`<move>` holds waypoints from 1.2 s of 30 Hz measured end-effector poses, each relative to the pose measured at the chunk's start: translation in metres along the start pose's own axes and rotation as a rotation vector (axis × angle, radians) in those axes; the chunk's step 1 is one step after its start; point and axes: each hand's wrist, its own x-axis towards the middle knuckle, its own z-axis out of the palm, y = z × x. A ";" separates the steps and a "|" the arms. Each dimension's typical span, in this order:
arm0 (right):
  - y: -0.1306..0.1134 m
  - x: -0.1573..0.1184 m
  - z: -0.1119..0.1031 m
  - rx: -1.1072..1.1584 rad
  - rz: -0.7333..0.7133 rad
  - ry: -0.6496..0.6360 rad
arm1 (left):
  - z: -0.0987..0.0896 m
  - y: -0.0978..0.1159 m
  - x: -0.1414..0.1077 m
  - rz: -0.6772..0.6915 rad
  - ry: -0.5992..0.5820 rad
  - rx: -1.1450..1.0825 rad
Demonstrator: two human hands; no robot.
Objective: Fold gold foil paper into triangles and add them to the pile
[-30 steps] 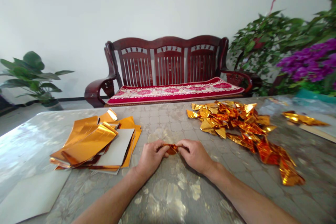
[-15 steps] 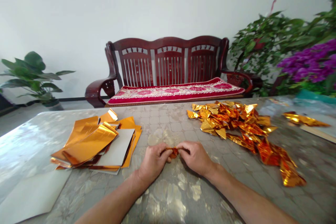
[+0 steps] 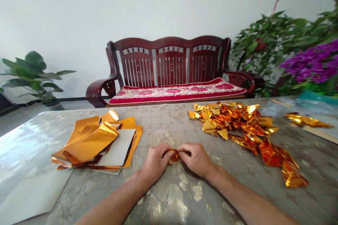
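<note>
Left hand: your left hand (image 3: 154, 163) is curled nearly shut, its thumb and fingertips pinching one end of the foil scrap; the wrist angles in toward the middle, so the grip bears from that side.
Right hand: your right hand (image 3: 196, 160) is curled the same way and pinches the other end; the two hands nearly meet, and that closeness seems to give you fine control over so small a piece.
Foil scrap: the orange-gold foil scrap (image 3: 174, 154) is bunched between your fingertips, just above the table near its front edge; your fingers hide most of it, so its exact shape cannot be told.
Arms: your left forearm (image 3: 111, 204) and right forearm (image 3: 250, 200) slant inward from the bottom corners, low over the table, steadying the pinch.
Left of your hands: flat sheets (image 3: 89, 140) lie stacked with a gray card (image 3: 117, 147) on the table (image 3: 163, 126), within easy reach; a loose card (image 3: 31, 193) lies at the left corner.
Right of your hands: a foil heap (image 3: 232, 121) spreads toward the far edge; a strip (image 3: 306, 120) lies apart on a board (image 3: 320, 135).
Beyond: a red bench (image 3: 169, 59) stands against the wall.
</note>
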 end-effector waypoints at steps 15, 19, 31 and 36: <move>0.000 -0.001 0.003 -0.012 -0.014 0.012 | 0.002 -0.002 -0.003 0.078 -0.013 0.062; -0.001 -0.002 0.005 -0.008 -0.007 0.026 | 0.003 -0.001 -0.004 0.093 -0.012 0.092; -0.003 -0.001 0.006 -0.021 0.017 0.040 | 0.005 0.001 -0.004 0.079 -0.004 0.064; -0.002 0.000 0.002 0.010 0.016 0.027 | 0.004 0.001 -0.002 0.039 0.029 -0.007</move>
